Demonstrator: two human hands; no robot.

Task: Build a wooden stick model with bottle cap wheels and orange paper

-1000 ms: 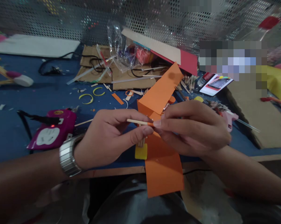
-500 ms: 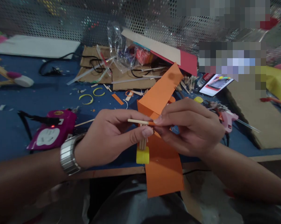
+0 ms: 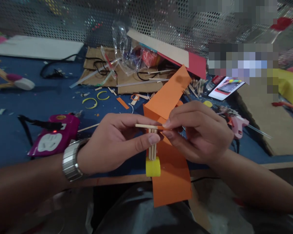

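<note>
My left hand (image 3: 122,143) pinches a small model made of thin wooden sticks (image 3: 152,148), its thumb pressed on the upright bundle. At the bundle's lower end sits a yellow paper roll (image 3: 153,167). Across the top lies one more wooden stick (image 3: 146,126), roughly level. The fingertips of my right hand (image 3: 197,133) are closed on a narrow orange paper strip (image 3: 162,128) at this stick's right end. Behind and below the hands stretches a long folded sheet of orange paper (image 3: 172,182), hanging over the table's front edge.
A purple power strip (image 3: 55,135) with a lit red light stands at left. Yellow paper rings (image 3: 90,103) and scraps lie behind my left hand. On the right are a pink glue gun (image 3: 237,126), a phone (image 3: 226,88) and a cardboard sheet (image 3: 270,120). Clear plastic wrapping (image 3: 127,53) lies at the back.
The stick model has shifted slightly right, and its yellow roll has swung a little down and right. Both hands keep their grip and have barely moved.
</note>
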